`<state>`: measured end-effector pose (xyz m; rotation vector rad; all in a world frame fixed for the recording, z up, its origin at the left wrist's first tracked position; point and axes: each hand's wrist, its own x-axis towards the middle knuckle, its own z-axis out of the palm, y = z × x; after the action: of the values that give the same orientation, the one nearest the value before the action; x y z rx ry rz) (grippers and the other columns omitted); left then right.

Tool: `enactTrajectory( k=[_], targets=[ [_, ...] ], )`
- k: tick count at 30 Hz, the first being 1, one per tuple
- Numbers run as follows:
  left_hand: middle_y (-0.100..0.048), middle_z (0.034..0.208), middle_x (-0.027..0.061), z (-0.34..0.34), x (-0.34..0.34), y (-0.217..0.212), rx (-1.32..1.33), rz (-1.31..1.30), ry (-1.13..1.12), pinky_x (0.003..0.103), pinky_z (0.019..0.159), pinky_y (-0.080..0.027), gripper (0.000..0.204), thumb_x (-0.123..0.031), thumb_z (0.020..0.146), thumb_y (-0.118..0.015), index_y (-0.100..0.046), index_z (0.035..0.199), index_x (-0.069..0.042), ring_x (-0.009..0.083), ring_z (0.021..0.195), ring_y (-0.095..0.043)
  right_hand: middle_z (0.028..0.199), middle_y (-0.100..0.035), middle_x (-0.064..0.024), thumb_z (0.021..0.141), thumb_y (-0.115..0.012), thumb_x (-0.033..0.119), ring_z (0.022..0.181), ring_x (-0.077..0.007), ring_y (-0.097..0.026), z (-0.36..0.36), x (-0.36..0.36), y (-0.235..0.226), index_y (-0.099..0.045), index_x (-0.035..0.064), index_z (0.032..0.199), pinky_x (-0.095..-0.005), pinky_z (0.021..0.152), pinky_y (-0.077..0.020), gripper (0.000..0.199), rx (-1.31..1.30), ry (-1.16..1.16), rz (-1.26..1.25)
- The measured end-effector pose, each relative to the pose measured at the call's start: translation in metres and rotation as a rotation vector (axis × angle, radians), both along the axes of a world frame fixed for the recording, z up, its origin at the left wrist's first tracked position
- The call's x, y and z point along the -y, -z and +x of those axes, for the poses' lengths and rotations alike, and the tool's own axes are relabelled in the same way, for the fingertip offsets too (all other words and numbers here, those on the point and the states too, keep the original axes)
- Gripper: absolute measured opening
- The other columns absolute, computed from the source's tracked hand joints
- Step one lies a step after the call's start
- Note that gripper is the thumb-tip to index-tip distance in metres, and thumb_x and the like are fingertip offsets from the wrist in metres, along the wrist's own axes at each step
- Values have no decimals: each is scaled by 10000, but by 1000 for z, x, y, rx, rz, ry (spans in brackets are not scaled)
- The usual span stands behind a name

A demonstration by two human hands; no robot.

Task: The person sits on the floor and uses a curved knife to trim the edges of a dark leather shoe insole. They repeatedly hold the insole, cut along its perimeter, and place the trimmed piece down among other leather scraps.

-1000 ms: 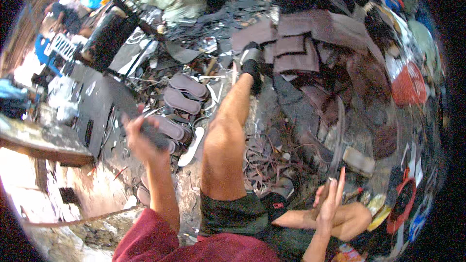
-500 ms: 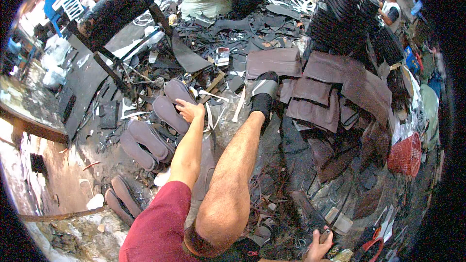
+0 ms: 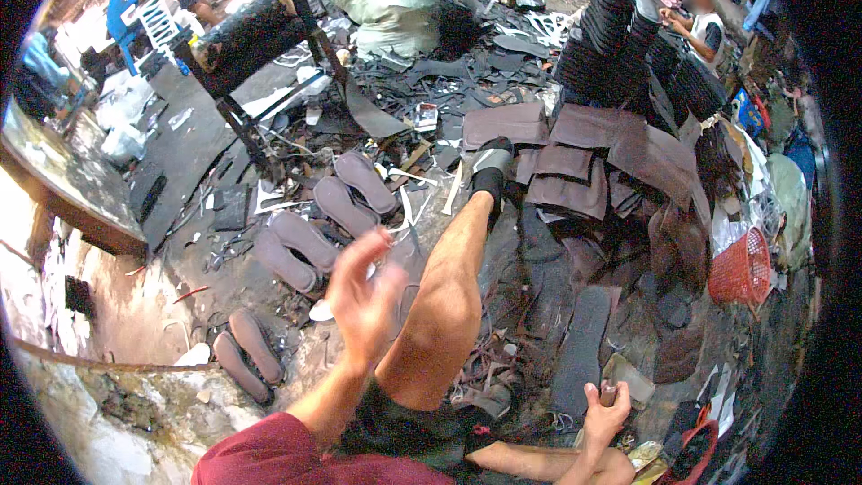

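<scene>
My left hand [image 3: 366, 298] is raised over the left side of my outstretched leg, blurred by motion. Its fingers are loosely curved and apart, with nothing in them. Beyond it on the ground lie grey-brown sole-shaped pieces: a far pair [image 3: 346, 205], a middle pair [image 3: 292, 251] and a nearer pair [image 3: 249, 355]. Low on the right, my right hand [image 3: 603, 418] is closed on a small dark brown handle-like piece [image 3: 609, 392], mostly hidden by the fingers. A long dark grey strip [image 3: 582, 341] lies just beyond that hand.
Brown sheets [image 3: 660, 162] lie heaped right of my foot, below tall stacks of black soles [image 3: 602, 45]. A red basket [image 3: 741, 268] stands at the right. A roller on a metal frame [image 3: 256, 54] stands far left; dark scraps litter the floor. People sit at the far right.
My left hand has left the far pair of sole pieces and come back toward me, upward. The right hand remains closed on the small piece. The view has shifted, showing more of the far background.
</scene>
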<state>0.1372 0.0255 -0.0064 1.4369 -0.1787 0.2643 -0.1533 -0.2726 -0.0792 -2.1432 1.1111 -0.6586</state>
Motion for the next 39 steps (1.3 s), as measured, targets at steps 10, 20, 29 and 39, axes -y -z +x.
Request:
enactTrajectory(
  k=[10,20,29,39],
  targets=[
    [-699,1014,19,-81,41,-72,-686,-166,517,324,892,-504,342,-165,835,-786,-647,1117,-31,132,958,-637,905,-651,-46,812,-814,212,735,-119,-569,25,-132,-102,-568,50,1052,-293,730,-492,380,258,-392,736],
    [-665,963,-3,-73,-27,-70,-979,73,705,276,708,-521,405,-301,918,-652,-573,1231,-57,118,780,-638,667,-531,-109,809,-603,50,568,-278,-538,-92,-148,-92,-689,33,1134,-348,548,-439,337,79,-686,445],
    [-653,993,-5,-78,-26,-65,-1050,5,585,263,726,-513,377,-282,953,-614,-542,1265,-83,112,823,-626,682,-548,-104,782,-659,102,572,-268,-542,-128,-139,-98,-711,72,1110,-375,539,-442,333,-101,-784,445],
    [-639,1078,25,-77,-19,-54,-1114,-3,640,287,818,-501,401,-276,954,-599,-518,1283,-62,138,920,-624,819,-606,-111,835,-666,134,698,-294,-593,-18,-200,-37,-658,134,1261,-390,630,-491,426,115,-593,239]
  ],
)
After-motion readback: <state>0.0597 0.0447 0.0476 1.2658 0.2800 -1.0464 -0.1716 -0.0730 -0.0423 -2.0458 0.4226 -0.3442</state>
